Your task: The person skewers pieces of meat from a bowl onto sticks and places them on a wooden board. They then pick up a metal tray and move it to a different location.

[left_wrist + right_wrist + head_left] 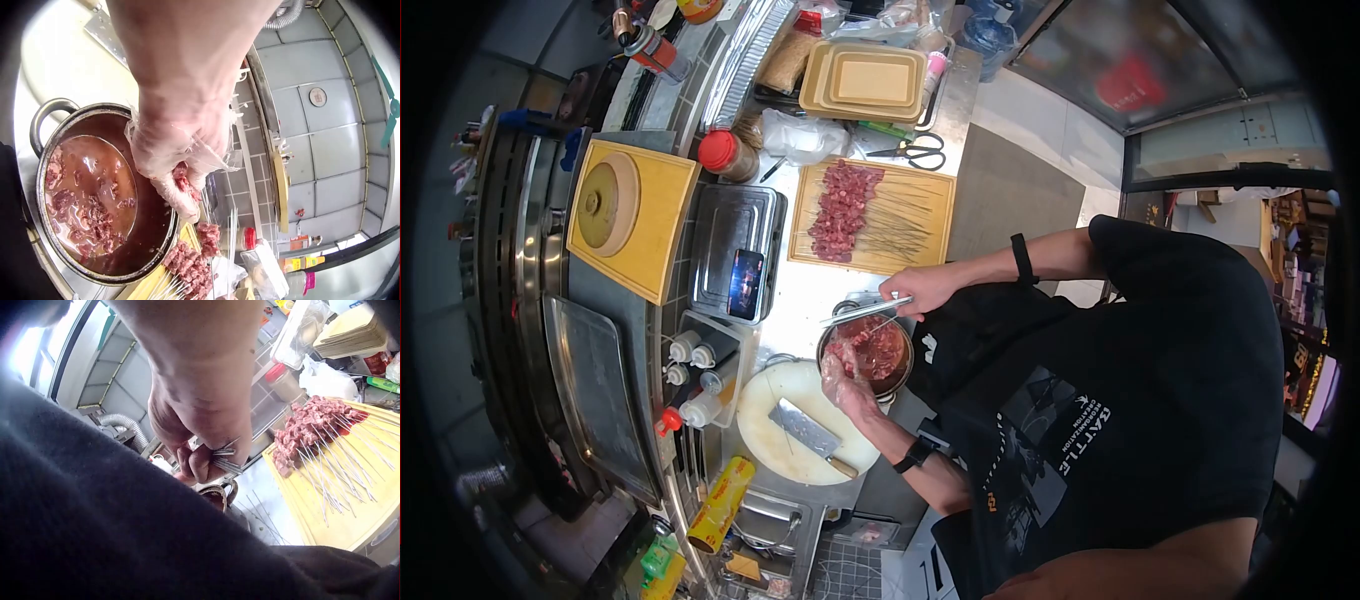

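My left hand (845,375), in a clear plastic glove, is over the metal pot (825,330). Between its thumb and fingers it pinches a piece of raw meat (181,178). Inside the pot, loose meat chunks (100,222) lie in reddish liquid. My bare right hand (925,290) grips a bundle of thin metal skewers (226,464) beside the pot's rim. One skewer reaches from there toward the gloved fingers, with meat on it close to them. Finished-looking meat skewers (845,212) lie in a row on a yellow tray (940,225).
A round cutting board (765,440) bearing a cleaver (805,428) adjoins the pot. Scissors (922,151) lie past the yellow tray. A phone (746,284) rests on a lidded metal container (712,235). Squeeze bottles (700,408) stand in a clear bin.
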Motion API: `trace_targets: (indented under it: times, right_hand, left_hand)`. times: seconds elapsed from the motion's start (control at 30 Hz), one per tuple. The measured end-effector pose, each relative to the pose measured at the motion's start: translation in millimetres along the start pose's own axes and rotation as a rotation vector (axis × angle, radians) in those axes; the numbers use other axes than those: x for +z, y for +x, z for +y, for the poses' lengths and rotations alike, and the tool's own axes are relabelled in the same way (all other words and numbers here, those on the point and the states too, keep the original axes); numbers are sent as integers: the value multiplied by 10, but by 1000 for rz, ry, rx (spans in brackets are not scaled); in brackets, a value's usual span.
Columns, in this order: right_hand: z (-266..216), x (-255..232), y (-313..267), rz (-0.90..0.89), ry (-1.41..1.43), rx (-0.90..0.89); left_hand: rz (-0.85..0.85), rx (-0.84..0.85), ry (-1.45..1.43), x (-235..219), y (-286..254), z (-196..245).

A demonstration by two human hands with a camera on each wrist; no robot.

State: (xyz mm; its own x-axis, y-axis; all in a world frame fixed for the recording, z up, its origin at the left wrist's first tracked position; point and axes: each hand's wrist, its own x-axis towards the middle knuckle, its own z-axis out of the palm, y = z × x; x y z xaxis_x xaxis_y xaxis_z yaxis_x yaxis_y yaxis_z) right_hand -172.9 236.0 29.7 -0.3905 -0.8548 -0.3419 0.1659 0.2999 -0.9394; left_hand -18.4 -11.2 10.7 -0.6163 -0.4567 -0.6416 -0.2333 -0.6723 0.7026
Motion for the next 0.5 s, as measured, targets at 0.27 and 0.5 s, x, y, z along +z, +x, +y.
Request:
trace_targets:
  times: [0.27, 0.5]
  right_hand:
    - [22, -41, 20, -11, -17, 40]
    - [27, -79, 21, -79, -26, 8]
  left_hand:
    - [8, -4, -16, 31, -40, 14]
    - [0, -10, 32, 3, -58, -10]
